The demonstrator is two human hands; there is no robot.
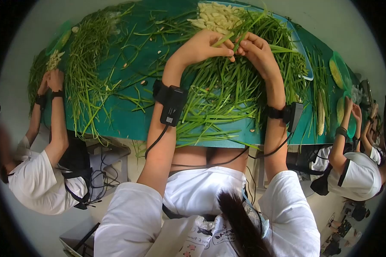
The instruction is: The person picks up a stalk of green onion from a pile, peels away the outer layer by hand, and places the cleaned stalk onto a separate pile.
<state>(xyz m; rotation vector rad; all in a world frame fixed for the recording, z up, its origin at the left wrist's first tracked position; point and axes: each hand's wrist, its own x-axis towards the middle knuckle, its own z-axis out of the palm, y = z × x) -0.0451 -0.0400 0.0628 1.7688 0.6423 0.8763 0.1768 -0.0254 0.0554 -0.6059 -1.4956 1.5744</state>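
Observation:
My left hand (200, 48) and my right hand (260, 56) meet over a heap of long green chive-like stalks (221, 92). The fingertips of both hands are pinched together around a green stalk (240, 42), nearly touching each other. Part of that stalk is hidden by the fingers. Just beyond my hands, short pale pieces (216, 17) are piled in a blue-rimmed tray (308, 64), whose right side is covered by more stalks. Black devices are strapped to both my wrists.
Loose stalks and small bits lie scattered over the green tabletop (131, 111). Another stalk pile (88, 64) lies at left, where a person's hands (53, 80) work. At right are green baskets (339, 70) and other people's hands (351, 109). Cables hang from my wrist devices.

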